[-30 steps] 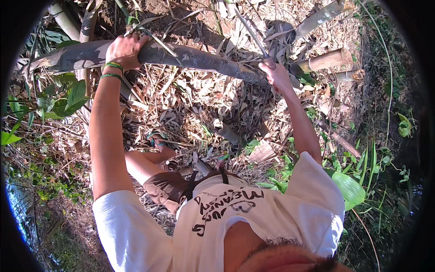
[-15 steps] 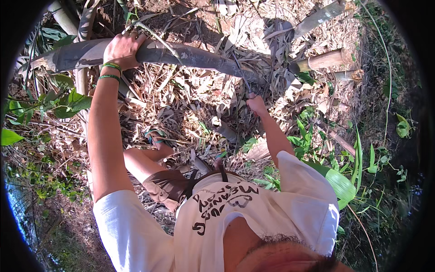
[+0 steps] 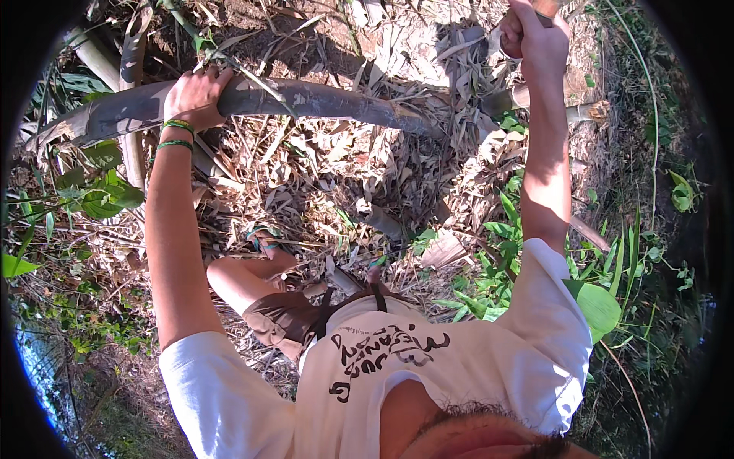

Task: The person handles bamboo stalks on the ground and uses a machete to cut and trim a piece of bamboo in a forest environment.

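A thick grey-brown bamboo stalk (image 3: pixel 329 103) slants across the upper left, its right end low in the dry leaves. My left hand (image 3: pixel 197 98), with green bands at the wrist, is closed over the top of its left part. Raised at the upper right, well apart from the stalk, is my right hand (image 3: pixel 539 38) in a fist. It grips the machete whose thin blade showed at the stalk half a second ago; the blade is out of sight now, and the fist hides most of the handle.
Dry leaves (image 3: pixel 306 172) cover the ground. Cut bamboo stumps stand about, one (image 3: pixel 378 218) below the stalk and another (image 3: pixel 589 112) at the right. A thin branch (image 3: pixel 264 83) crosses over the stalk. Green plants (image 3: pixel 505 229) grow by my right arm; my sandalled foot (image 3: pixel 264 239) is below.
My right hand has swung up and to the right, away from the stalk's right end, taking the blade out of view. My left hand and the stalk have shifted slightly left and down in the picture.
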Available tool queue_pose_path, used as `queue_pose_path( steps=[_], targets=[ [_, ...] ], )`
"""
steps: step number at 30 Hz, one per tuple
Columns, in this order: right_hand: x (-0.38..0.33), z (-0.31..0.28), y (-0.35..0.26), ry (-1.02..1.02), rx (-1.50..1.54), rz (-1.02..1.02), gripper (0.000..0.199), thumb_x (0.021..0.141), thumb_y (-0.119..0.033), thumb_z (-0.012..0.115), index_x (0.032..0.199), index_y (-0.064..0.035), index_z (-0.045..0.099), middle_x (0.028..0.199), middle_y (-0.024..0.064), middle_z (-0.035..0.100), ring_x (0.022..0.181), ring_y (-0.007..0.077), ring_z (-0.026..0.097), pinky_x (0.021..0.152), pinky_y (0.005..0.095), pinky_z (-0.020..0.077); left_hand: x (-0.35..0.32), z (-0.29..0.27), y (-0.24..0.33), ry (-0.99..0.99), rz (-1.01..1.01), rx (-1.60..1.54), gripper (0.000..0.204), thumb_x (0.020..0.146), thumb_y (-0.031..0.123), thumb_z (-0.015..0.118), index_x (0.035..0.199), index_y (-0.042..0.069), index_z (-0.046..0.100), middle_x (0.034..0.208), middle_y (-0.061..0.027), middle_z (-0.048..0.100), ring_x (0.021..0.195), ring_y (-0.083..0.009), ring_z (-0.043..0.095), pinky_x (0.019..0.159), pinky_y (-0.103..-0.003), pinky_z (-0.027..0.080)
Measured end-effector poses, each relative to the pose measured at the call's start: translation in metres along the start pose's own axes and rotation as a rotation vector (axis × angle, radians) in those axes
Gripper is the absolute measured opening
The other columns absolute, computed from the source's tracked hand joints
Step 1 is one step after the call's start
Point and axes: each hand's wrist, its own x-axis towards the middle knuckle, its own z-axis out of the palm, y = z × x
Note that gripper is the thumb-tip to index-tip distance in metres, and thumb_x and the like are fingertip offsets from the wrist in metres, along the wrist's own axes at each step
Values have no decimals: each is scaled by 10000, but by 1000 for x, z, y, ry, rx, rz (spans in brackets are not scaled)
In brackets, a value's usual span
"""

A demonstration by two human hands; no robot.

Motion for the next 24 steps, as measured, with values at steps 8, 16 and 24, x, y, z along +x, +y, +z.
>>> queue_pose_path(
  steps=[8, 16, 24],
  targets=[
    [-222, 50, 241, 272, -134, 441, 86, 906, -55, 642, 847, -41, 580, 703, 84, 591, 601, 177, 584, 587, 344, 492, -1, 0, 1, -65, 8, -65, 894, 696, 415, 823, 1480, 201, 450, 1317, -125, 581, 1134, -268, 635, 1016, -393, 494],
    [-274, 31, 257, -298, -263, 1238, 252, 879, -278, 771, 838, -71, 633, 628, 19, 583, 498, 147, 536, 464, 315, 383, -4, -6, -2, -60, 0, -113, 861, 655, 361, 823, 1440, 205, 507, 1363, -124, 576, 1216, -286, 603, 1058, -399, 477],
    [-29, -10, 31, -43, 97, 205, 263, 905, -173, 763, 815, -73, 536, 586, -27, 438, 498, 89, 415, 463, 268, 318, 6, -11, 1, -43, -1, -119, 891, 628, 369, 848, 1435, 201, 510, 1273, -129, 609, 1127, -286, 643, 993, -399, 519]
  ],
)
